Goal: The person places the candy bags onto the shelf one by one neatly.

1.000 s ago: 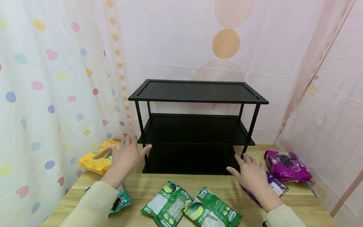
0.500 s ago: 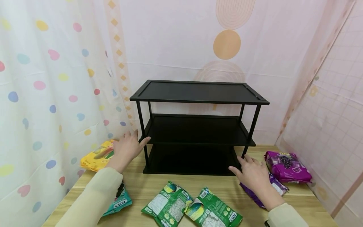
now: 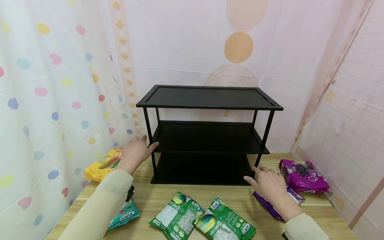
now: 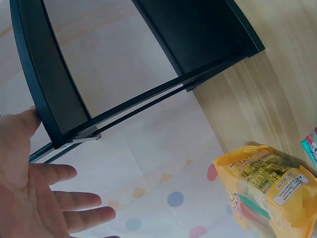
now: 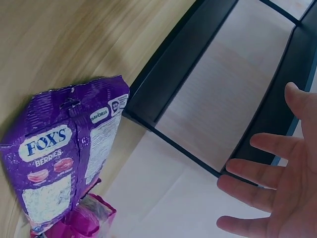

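Observation:
A black three-tier rack point(image 3: 210, 97) stands on the wooden table. At its left side, beside the front post and middle shelf, is my left hand point(image 3: 135, 154). In the left wrist view the thumb point(image 4: 30, 120) lies right at a shelf edge, and the other fingers are spread straight. My right hand point(image 3: 271, 185) is lower, by the right front post, above a purple FOX'S candy bag point(image 3: 267, 205). Its fingers point(image 5: 255, 171) are spread apart in the right wrist view, overlapping the rack there. Both palms hold nothing.
Two green candy bags point(image 3: 177, 216) lie in front of the rack. A yellow bag point(image 3: 100, 170) and a teal bag point(image 3: 124, 216) are at left, partly behind my left arm. A magenta grape bag point(image 3: 304, 176) lies at right. Patterned curtains point(image 3: 186, 40) surround the table.
My left hand has risen slightly along the left post to the middle shelf's level. My right hand has shifted slightly down and right. The rack and bags stay put.

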Action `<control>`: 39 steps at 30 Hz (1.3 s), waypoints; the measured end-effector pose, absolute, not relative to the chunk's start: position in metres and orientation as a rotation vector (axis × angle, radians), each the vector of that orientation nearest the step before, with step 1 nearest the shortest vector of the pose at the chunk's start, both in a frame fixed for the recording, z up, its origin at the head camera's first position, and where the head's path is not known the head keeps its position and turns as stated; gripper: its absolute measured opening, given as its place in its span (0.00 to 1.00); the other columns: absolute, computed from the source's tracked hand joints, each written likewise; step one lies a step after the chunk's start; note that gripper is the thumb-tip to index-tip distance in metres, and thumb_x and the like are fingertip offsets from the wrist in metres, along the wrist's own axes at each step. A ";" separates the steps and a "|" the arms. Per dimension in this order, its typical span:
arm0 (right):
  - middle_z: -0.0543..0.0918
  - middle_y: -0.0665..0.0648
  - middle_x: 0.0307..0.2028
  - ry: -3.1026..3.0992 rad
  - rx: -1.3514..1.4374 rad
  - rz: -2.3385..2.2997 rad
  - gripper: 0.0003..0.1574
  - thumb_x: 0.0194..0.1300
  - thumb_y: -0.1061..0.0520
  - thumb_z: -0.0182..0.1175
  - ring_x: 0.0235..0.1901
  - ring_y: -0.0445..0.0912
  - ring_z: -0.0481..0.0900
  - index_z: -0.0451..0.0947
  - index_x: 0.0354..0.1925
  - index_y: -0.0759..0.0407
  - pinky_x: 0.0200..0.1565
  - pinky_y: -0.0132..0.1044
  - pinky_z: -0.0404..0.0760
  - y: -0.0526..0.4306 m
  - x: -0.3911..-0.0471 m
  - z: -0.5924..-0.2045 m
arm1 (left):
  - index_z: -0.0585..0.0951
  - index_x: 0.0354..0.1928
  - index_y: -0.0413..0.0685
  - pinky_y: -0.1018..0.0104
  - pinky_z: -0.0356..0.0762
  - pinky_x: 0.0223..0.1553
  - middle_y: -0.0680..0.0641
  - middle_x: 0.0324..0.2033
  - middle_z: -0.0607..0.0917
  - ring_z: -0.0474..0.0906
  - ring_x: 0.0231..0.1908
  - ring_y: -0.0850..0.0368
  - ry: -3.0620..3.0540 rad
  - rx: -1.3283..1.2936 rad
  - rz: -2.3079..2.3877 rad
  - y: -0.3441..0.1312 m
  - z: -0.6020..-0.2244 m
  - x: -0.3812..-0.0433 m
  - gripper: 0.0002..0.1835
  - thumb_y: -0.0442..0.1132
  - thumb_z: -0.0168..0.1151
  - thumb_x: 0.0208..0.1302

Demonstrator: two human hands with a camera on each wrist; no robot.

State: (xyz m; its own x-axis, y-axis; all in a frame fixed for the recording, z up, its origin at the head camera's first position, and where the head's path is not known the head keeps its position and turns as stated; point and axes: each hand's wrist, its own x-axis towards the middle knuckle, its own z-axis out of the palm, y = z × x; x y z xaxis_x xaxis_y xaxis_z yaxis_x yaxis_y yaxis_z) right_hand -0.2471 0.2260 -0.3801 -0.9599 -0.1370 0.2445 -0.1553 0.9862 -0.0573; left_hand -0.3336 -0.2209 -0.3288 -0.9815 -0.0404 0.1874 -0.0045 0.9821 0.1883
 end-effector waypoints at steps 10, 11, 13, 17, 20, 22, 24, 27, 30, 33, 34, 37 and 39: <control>0.82 0.69 0.50 -2.906 0.224 0.064 0.43 0.69 0.28 0.51 0.41 0.66 0.80 0.78 0.62 0.59 0.35 0.58 0.79 0.233 -0.250 -0.381 | 0.64 0.72 0.34 0.36 0.75 0.43 0.26 0.56 0.73 0.71 0.53 0.28 -2.980 0.008 -0.235 -0.218 -0.323 -0.342 0.41 0.64 0.42 0.75; 0.82 0.69 0.50 -2.906 0.226 0.063 0.41 0.69 0.29 0.52 0.41 0.67 0.80 0.78 0.61 0.59 0.36 0.59 0.79 0.233 -0.250 -0.381 | 0.64 0.71 0.33 0.37 0.75 0.42 0.26 0.56 0.73 0.71 0.53 0.28 -2.985 0.006 -0.233 -0.218 -0.323 -0.343 0.41 0.63 0.42 0.75; 0.82 0.69 0.49 -2.903 0.232 0.056 0.40 0.69 0.31 0.54 0.42 0.67 0.80 0.78 0.61 0.61 0.37 0.60 0.79 0.234 -0.249 -0.382 | 0.65 0.71 0.32 0.37 0.75 0.43 0.25 0.56 0.72 0.71 0.54 0.29 -3.001 -0.003 -0.239 -0.218 -0.322 -0.344 0.40 0.62 0.42 0.76; 0.83 0.69 0.48 -2.906 0.243 0.044 0.39 0.69 0.32 0.55 0.40 0.66 0.80 0.78 0.60 0.61 0.34 0.59 0.79 0.237 -0.249 -0.385 | 0.63 0.71 0.31 0.35 0.74 0.47 0.24 0.59 0.70 0.70 0.56 0.27 -3.035 -0.013 -0.285 -0.220 -0.323 -0.345 0.40 0.61 0.40 0.77; 0.83 0.68 0.46 -2.908 0.257 0.027 0.39 0.69 0.31 0.54 0.37 0.65 0.81 0.79 0.60 0.60 0.31 0.57 0.79 0.239 -0.248 -0.387 | 0.63 0.70 0.29 0.33 0.72 0.50 0.23 0.61 0.68 0.69 0.58 0.25 -3.042 -0.035 -0.298 -0.220 -0.323 -0.345 0.39 0.59 0.39 0.78; 0.83 0.68 0.45 -2.906 0.260 0.016 0.39 0.69 0.31 0.55 0.35 0.64 0.81 0.79 0.60 0.59 0.30 0.56 0.79 0.241 -0.247 -0.388 | 0.64 0.70 0.28 0.33 0.72 0.51 0.23 0.62 0.68 0.69 0.58 0.25 -3.037 -0.052 -0.299 -0.220 -0.323 -0.346 0.38 0.59 0.39 0.78; 0.83 0.68 0.44 -2.911 0.250 0.005 0.38 0.69 0.31 0.55 0.34 0.63 0.80 0.80 0.59 0.59 0.29 0.56 0.79 0.244 -0.247 -0.390 | 0.64 0.69 0.28 0.32 0.71 0.52 0.23 0.62 0.68 0.69 0.58 0.25 -3.030 -0.057 -0.308 -0.220 -0.324 -0.346 0.38 0.58 0.37 0.79; 0.83 0.68 0.44 -2.931 0.218 0.007 0.40 0.69 0.29 0.53 0.35 0.64 0.80 0.80 0.59 0.59 0.31 0.57 0.79 0.248 -0.246 -0.391 | 0.64 0.70 0.29 0.30 0.69 0.52 0.23 0.61 0.69 0.68 0.58 0.24 -3.030 -0.036 -0.323 -0.219 -0.325 -0.348 0.38 0.58 0.36 0.79; 0.82 0.69 0.46 -2.967 0.184 0.035 0.44 0.68 0.26 0.51 0.40 0.66 0.80 0.80 0.59 0.60 0.34 0.59 0.78 0.252 -0.246 -0.393 | 0.63 0.71 0.31 0.28 0.68 0.52 0.24 0.62 0.68 0.67 0.58 0.23 -3.036 -0.004 -0.323 -0.220 -0.326 -0.350 0.38 0.59 0.34 0.79; 0.82 0.70 0.47 -2.988 0.163 0.052 0.47 0.67 0.25 0.51 0.44 0.67 0.80 0.79 0.60 0.62 0.37 0.61 0.78 0.258 -0.247 -0.396 | 0.63 0.71 0.32 0.27 0.66 0.53 0.24 0.64 0.66 0.65 0.60 0.21 -3.035 0.004 -0.308 -0.219 -0.327 -0.353 0.37 0.59 0.32 0.79; 0.82 0.70 0.47 -2.993 0.159 0.052 0.47 0.67 0.25 0.51 0.44 0.68 0.80 0.79 0.60 0.62 0.37 0.62 0.78 0.260 -0.247 -0.396 | 0.63 0.71 0.32 0.27 0.65 0.53 0.23 0.64 0.65 0.64 0.60 0.21 -3.037 0.006 -0.304 -0.219 -0.327 -0.354 0.38 0.59 0.32 0.79; 0.82 0.71 0.47 -2.995 0.156 0.046 0.47 0.66 0.25 0.51 0.44 0.68 0.80 0.79 0.59 0.62 0.37 0.62 0.79 0.266 -0.247 -0.400 | 0.64 0.71 0.33 0.23 0.61 0.55 0.23 0.66 0.63 0.60 0.62 0.21 -3.037 0.012 -0.284 -0.217 -0.328 -0.355 0.37 0.59 0.30 0.79; 0.81 0.72 0.48 -2.998 0.153 0.051 0.47 0.66 0.24 0.51 0.43 0.69 0.80 0.79 0.59 0.62 0.34 0.61 0.79 0.270 -0.247 -0.402 | 0.64 0.71 0.34 0.21 0.56 0.56 0.23 0.67 0.61 0.58 0.63 0.20 -3.037 0.016 -0.270 -0.217 -0.328 -0.355 0.37 0.58 0.30 0.79</control>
